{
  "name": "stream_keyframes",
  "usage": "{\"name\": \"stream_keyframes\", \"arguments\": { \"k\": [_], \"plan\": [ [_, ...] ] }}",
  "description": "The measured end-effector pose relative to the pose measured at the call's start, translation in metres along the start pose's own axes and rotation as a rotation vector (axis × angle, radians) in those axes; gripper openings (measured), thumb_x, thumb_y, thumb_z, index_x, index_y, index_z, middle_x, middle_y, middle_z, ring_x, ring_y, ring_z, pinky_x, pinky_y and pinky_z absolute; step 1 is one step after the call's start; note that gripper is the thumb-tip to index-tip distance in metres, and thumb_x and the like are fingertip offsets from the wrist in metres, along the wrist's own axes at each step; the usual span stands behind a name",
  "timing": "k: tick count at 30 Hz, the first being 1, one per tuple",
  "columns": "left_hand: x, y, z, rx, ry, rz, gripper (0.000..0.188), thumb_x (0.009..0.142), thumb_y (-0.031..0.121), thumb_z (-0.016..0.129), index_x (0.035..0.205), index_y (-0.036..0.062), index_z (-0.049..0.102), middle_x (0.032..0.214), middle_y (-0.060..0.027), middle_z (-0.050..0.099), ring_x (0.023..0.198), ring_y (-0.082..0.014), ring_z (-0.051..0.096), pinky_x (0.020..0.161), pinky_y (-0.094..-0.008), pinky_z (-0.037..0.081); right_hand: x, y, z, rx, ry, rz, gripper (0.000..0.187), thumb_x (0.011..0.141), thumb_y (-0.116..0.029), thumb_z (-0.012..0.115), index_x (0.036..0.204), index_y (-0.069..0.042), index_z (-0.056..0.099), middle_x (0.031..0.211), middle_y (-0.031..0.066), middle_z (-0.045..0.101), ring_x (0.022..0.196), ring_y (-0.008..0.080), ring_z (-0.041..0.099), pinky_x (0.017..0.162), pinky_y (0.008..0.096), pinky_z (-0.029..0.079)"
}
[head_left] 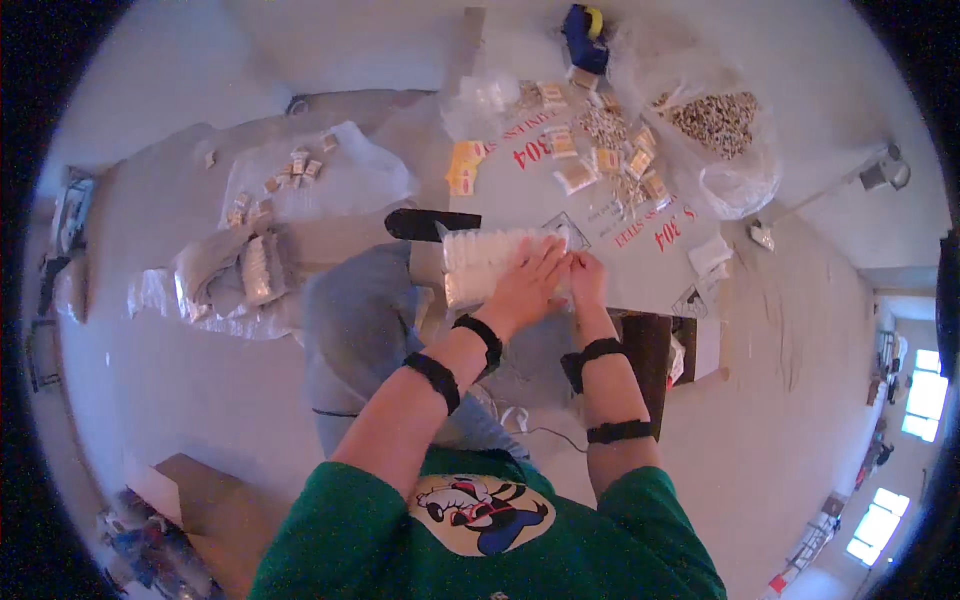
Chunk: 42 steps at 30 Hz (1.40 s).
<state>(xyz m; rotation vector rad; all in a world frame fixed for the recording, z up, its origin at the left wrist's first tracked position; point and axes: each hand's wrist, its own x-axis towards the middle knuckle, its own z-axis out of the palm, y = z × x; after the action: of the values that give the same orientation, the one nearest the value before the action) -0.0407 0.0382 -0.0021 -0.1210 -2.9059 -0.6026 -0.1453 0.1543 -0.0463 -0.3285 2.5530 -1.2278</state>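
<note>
A clear plastic pack of white pieces (468, 268) lies at the near left edge of the table, its contents in rows. My left hand (530, 283) rests flat on the right part of this pack, fingers stretched out. Right beside it, my right hand (588, 280) is closed at the pack's right end and seems to pinch the plastic there; the fingertips are partly hidden. Just behind the pack is a long black strip-like object (430, 224). Yellow cards (465, 167) lie farther back.
Small labelled packets (607, 160) and loose brown-and-white pieces (603, 128) are scattered over the table (540, 190). At far right sits a large clear bag of such pieces (715, 122). A blue tape dispenser (585, 42) stands behind. Leftward, plastic sheeting (350, 175) bears more packets.
</note>
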Motion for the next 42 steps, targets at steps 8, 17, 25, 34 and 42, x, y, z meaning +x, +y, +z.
{"name": "stream_keyframes", "arguments": {
  "k": [8, 17, 25, 34, 42],
  "plan": [
    [-0.069, -0.038, -0.025, 0.151, 0.145, -0.399, 0.060, 0.087, 0.031, 0.050, 0.136, 0.0011, 0.032, 0.146, -0.0171, 0.024, 0.136, -0.0329, 0.020, 0.109, -0.0489, 0.019, -0.010, 0.006, 0.005, 0.081, 0.081, 0.019, 0.018, 0.082, -0.016, 0.057, 0.090, -0.002, 0.066, 0.087, 0.0191, 0.065, 0.080, 0.0300, 0.063, 0.071, 0.0370, 0.048],
    [-0.065, -0.099, 0.020, -0.392, 0.623, -0.671, 0.046, 0.091, 0.022, 0.047, 0.130, 0.0001, 0.040, 0.135, -0.0160, 0.041, 0.123, -0.0265, 0.042, 0.099, -0.0398, 0.034, -0.001, -0.003, 0.005, -0.232, 0.056, 0.033, 0.017, 0.084, -0.016, 0.057, 0.090, -0.004, 0.067, 0.085, 0.0172, 0.065, 0.080, 0.0258, 0.064, 0.070, 0.0347, 0.048],
    [-0.062, -0.081, 0.005, -0.954, 0.581, -0.909, 0.041, 0.095, 0.030, 0.042, 0.117, -0.0043, 0.050, 0.110, -0.0186, 0.060, 0.103, -0.0294, 0.057, 0.089, -0.0351, 0.043, 0.000, 0.033, 0.003, -0.067, 0.123, 0.000, 0.021, 0.084, -0.022, 0.060, 0.093, -0.004, 0.067, 0.078, 0.0130, 0.066, 0.071, 0.0155, 0.061, 0.067, 0.0307, 0.047],
    [-0.063, -0.092, 0.022, -0.760, 0.590, -0.756, 0.040, 0.095, 0.027, 0.040, 0.116, -0.0056, 0.049, 0.107, -0.0234, 0.058, 0.102, -0.0349, 0.055, 0.090, -0.0378, 0.041, -0.004, 0.021, 0.004, -0.055, 0.111, -0.001, 0.019, 0.084, -0.020, 0.058, 0.085, -0.003, 0.064, 0.076, 0.0184, 0.061, 0.067, 0.0213, 0.059, 0.062, 0.0351, 0.045],
    [-0.078, -0.055, 0.000, -1.011, 0.414, -0.752, 0.042, 0.091, 0.013, 0.045, 0.131, -0.0010, 0.037, 0.127, -0.0230, 0.046, 0.116, -0.0318, 0.047, 0.096, -0.0393, 0.037, -0.008, 0.026, -0.005, -0.067, 0.129, 0.043, 0.019, 0.084, -0.023, 0.060, 0.089, -0.005, 0.067, 0.076, 0.0144, 0.065, 0.069, 0.0211, 0.061, 0.063, 0.0337, 0.046]
  ]
}}
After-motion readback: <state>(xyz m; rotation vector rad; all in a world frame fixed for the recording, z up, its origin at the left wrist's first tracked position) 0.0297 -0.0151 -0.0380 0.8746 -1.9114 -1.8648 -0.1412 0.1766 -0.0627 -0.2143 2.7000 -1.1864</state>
